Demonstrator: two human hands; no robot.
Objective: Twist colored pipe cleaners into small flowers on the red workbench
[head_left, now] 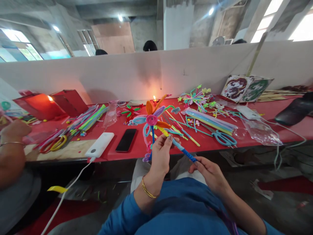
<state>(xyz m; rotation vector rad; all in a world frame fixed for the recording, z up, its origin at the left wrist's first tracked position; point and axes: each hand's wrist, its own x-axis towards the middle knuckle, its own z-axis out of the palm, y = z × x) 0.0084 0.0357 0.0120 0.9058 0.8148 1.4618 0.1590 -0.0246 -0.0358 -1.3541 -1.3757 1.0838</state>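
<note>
Showing before the red table, above the person's lap, a fuzzy multicoloured flower seemed to top a wrapped stem, though the join was hard to make out. The left hand closed around the stem near its yellow stretch; the right hand pinched its dark-blue lower end. Beyond the petals burned a candle. A black phone lay leftward, blue-handled scissors rightward.

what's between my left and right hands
In the head view, a stick wrapped in light and dark blue runs from your left hand to your right hand.
</note>
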